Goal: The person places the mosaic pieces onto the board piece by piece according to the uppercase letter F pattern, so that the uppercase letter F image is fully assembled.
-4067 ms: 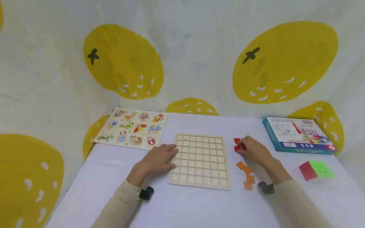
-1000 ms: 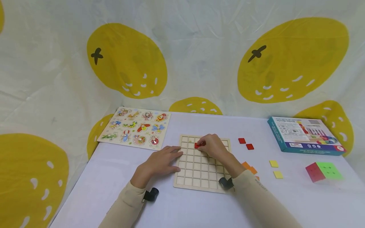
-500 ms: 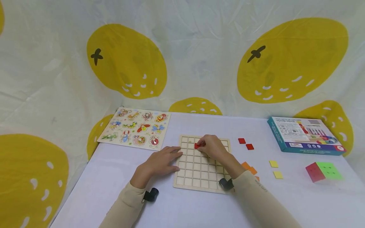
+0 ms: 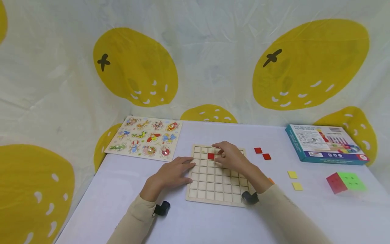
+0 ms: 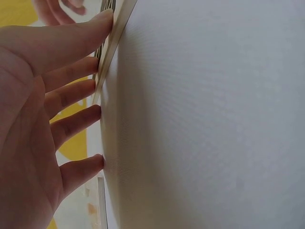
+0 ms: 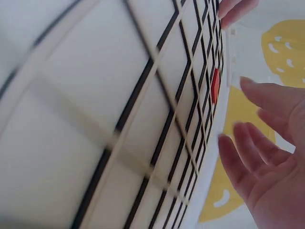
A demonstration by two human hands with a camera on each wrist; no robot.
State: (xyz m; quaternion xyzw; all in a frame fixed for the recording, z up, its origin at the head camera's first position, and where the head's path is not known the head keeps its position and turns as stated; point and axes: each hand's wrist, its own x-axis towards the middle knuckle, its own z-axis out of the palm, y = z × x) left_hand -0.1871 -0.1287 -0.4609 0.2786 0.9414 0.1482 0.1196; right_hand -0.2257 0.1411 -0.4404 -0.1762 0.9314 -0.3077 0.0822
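Left hand (image 4: 172, 173) has its fingers spread at the wooden grid board (image 4: 210, 195)'s left edge, and the right hand (image 4: 232, 157) is over the board, thumb and fingers wide apart, just right of a red tile (image 4: 211, 156) in the second row from the far side. Further right there's two loose red tiles (image 4: 266, 157), with yellow tiles (image 4: 292, 175) nearer.

A pale, creased cloth (image 4: 213, 67) hangs before you, printed with big yellow fruits (image 4: 137, 67) bearing dark stems (image 4: 104, 62) and white flecks (image 4: 285, 104). It wraps round to your left and right. Your white table (image 4: 213, 223) reaches back to its foot or near it, under soft, diffuse light.
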